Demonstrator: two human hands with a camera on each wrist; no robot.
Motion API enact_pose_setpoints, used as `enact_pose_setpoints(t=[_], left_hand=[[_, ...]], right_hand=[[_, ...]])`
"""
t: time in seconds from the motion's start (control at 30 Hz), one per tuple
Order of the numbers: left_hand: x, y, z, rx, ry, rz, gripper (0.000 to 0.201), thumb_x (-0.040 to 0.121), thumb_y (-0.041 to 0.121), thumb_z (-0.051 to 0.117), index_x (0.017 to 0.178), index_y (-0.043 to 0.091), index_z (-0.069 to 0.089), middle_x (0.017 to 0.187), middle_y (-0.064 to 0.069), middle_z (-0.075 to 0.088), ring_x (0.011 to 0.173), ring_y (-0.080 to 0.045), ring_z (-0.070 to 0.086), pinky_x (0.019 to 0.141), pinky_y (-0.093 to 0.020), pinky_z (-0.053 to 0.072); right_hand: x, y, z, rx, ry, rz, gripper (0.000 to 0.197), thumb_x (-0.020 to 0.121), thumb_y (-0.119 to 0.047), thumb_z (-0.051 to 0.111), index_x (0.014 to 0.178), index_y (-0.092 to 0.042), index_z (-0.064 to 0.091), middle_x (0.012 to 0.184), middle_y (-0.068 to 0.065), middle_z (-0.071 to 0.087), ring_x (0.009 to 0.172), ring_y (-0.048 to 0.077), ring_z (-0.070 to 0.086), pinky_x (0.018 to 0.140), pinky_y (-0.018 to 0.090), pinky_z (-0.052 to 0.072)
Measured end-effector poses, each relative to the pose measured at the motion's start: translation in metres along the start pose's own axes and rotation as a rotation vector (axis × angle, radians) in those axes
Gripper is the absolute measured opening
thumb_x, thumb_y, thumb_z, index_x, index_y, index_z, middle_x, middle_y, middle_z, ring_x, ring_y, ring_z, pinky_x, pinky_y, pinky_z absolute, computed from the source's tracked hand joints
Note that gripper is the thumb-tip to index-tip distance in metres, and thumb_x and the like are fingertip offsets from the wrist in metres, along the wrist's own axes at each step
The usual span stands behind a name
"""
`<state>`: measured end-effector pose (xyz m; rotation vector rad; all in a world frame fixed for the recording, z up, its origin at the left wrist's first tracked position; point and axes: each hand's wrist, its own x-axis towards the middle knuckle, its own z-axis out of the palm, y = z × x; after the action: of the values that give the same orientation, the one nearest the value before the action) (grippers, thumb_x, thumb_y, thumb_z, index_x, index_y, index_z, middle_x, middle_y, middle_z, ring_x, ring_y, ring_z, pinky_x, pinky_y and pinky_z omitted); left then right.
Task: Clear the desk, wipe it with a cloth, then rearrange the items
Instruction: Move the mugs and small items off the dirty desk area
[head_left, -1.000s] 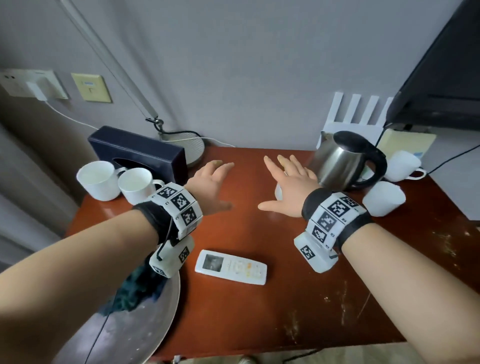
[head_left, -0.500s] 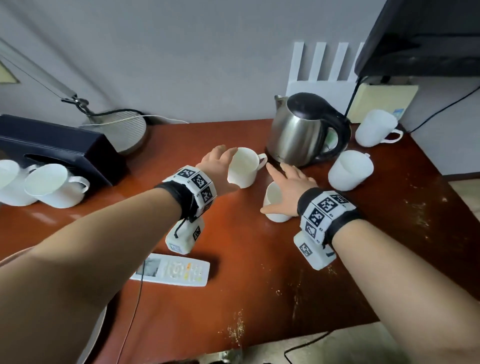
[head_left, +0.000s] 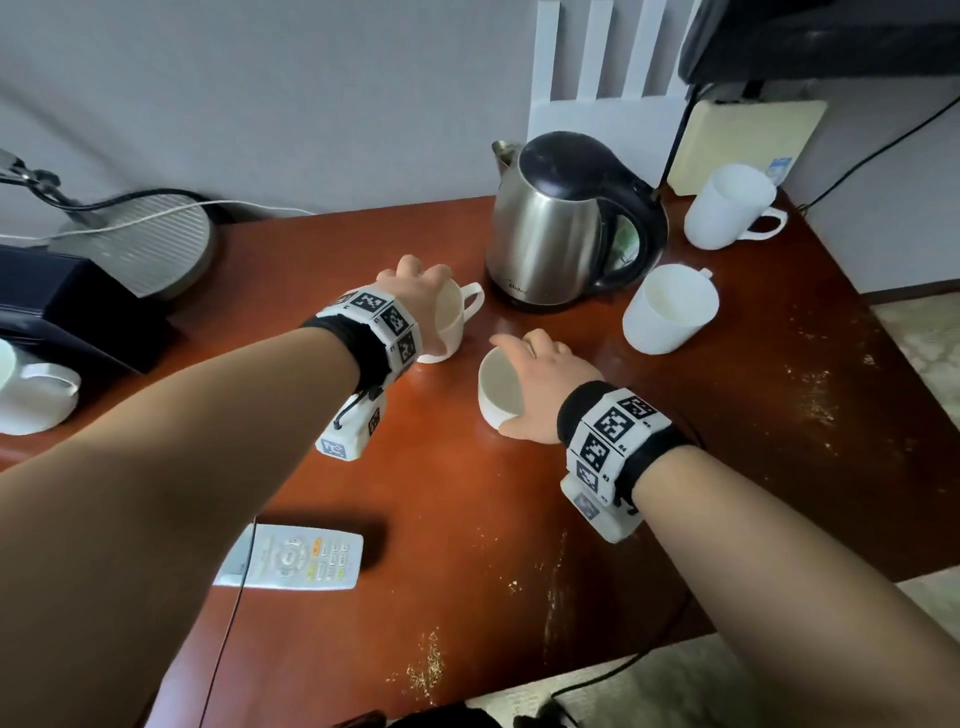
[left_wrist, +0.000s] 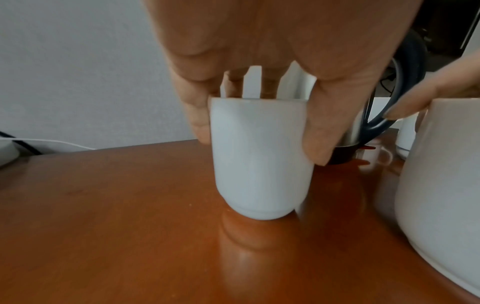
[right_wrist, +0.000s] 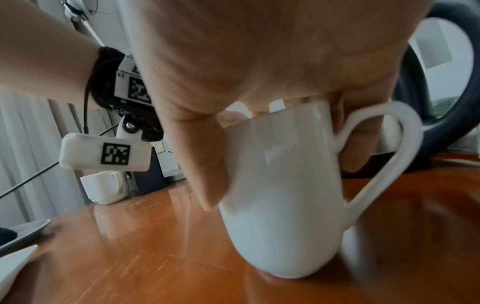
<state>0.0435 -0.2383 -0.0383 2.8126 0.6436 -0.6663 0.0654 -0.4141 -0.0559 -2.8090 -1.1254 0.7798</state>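
Observation:
Two white mugs stand in the middle of the reddish wooden desk (head_left: 519, 519), in front of the steel kettle (head_left: 556, 228). My left hand (head_left: 421, 296) grips the left mug (head_left: 452, 332) from above, fingers and thumb curled round its rim (left_wrist: 259, 160). My right hand (head_left: 540, 374) grips the nearer mug (head_left: 496, 389) the same way, handle pointing away from the thumb (right_wrist: 280, 185). Both mug bases look at or just above the desk; the right one is tilted.
Two more white mugs (head_left: 670, 312) (head_left: 727, 208) stand right of the kettle. A white remote (head_left: 296, 558) lies near the front left. A black box (head_left: 67, 306), a lamp base (head_left: 145, 244) and another mug (head_left: 36, 395) are at the left.
Both hands moved forward and right from flat above the desk to the two mugs, and their fingers have curled round the rims. The head view swung right.

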Motion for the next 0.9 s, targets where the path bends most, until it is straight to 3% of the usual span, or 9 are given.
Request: enact_pose_setpoints(t=[0.1,0.5,0.77,0.9], left_hand=[[-0.004,0.000,-0.004,0.024,-0.016,0.027,0.089,0.068,0.031,0.077,0.140,0.035,0.026,0.136,0.000,0.032,0.119,-0.028,0.044,0.087,-0.045,0.053],[-0.049,-0.059,-0.004,-0.033,0.119,0.030,0.087,0.070,0.034,0.077,0.140,0.036,0.026,0.137,0.000,0.032,0.119,-0.026,0.044,0.088,-0.040,0.051],[-0.108,-0.134,-0.019,-0.084,0.202,-0.009,0.088,0.069,0.035,0.078,0.140,0.034,0.027,0.140,-0.002,0.031,0.122,-0.028,0.043,0.093,-0.041,0.048],[-0.149,-0.184,-0.027,-0.068,0.260,-0.032,0.081,0.075,0.033,0.072,0.142,0.031,0.026,0.141,0.000,0.030,0.124,-0.028,0.041,0.091,-0.038,0.045]], right_hand=[[0.000,-0.001,-0.001,0.013,0.026,-0.002,0.082,0.073,-0.037,0.069,0.140,-0.028,0.022,0.135,0.005,0.033,0.119,0.028,0.041,0.080,0.035,0.043],[-0.010,-0.039,-0.020,0.019,0.126,-0.048,0.073,0.071,-0.039,0.069,0.131,-0.028,0.030,0.130,0.003,0.034,0.118,0.028,0.041,0.086,0.039,0.047],[-0.018,-0.122,-0.030,-0.065,0.132,-0.111,0.071,0.070,-0.046,0.067,0.128,-0.029,0.029,0.125,0.004,0.036,0.111,0.029,0.044,0.090,0.045,0.046],[-0.025,-0.182,-0.034,-0.063,0.153,-0.161,0.068,0.072,-0.044,0.066,0.127,-0.028,0.031,0.125,0.003,0.035,0.112,0.028,0.042,0.087,0.039,0.047]])
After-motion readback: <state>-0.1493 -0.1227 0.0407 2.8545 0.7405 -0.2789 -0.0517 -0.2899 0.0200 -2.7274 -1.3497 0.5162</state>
